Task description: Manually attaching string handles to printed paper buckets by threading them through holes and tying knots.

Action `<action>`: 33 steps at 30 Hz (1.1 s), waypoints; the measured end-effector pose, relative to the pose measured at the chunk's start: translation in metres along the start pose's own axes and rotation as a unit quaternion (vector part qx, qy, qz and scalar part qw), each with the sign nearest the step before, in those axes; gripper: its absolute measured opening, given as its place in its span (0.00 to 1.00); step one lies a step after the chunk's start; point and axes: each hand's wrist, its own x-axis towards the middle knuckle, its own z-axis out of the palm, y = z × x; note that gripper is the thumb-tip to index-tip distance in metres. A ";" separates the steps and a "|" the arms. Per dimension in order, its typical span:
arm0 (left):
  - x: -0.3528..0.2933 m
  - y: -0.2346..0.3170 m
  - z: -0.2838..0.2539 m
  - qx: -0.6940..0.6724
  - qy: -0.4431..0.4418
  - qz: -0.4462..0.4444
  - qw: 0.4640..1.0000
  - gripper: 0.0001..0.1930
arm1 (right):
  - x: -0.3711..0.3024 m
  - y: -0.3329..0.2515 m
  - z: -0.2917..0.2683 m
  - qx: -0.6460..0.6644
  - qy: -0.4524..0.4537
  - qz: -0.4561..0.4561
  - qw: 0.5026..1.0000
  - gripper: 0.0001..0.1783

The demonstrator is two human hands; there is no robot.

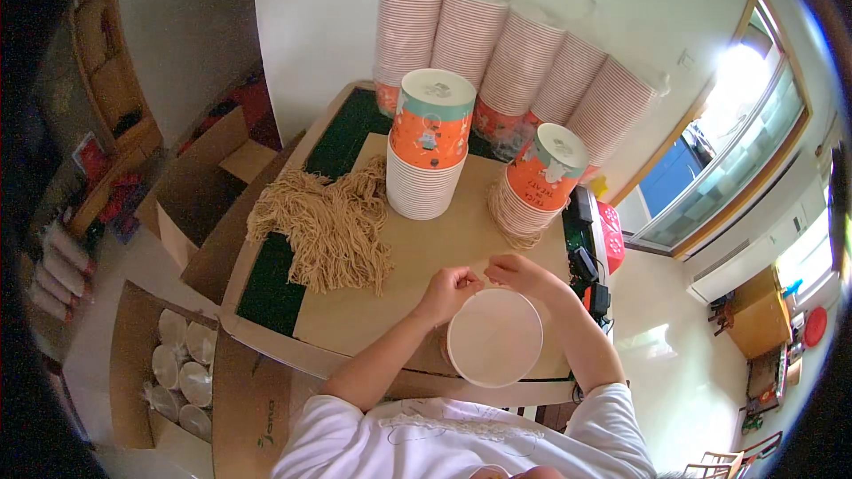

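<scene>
Close in front of me, a large white paper bucket has its round mouth facing up. My left hand and my right hand meet at its far rim. Both have their fingers pinched together, and anything between the fingertips is too small to make out. Left of my hands lies a loose heap of tan cord strands. Beyond them stands an upside-down stack of orange and green paper buckets. A shorter upside-down stack rises at the right, with more tan cord beside its lower part.
Several tall plastic-wrapped bucket stacks line the wall behind the table. Black devices and a red plastic basket sit along the table's right edge. On the floor at left, an open carton holds wrapped white buckets; another carton stands behind it.
</scene>
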 end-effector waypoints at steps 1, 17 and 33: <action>0.000 0.000 0.000 0.000 -0.001 0.000 1.000 0.08 | -0.002 0.001 0.000 0.000 0.001 0.000 1.000 0.13; -0.001 -0.014 -0.025 -0.071 0.017 -0.014 0.997 0.07 | -0.016 -0.015 0.037 -0.072 0.197 -0.075 0.975 0.05; -0.001 0.027 -0.034 0.297 -0.073 0.205 0.930 0.05 | -0.014 -0.013 0.038 -0.062 0.223 -0.092 0.969 0.06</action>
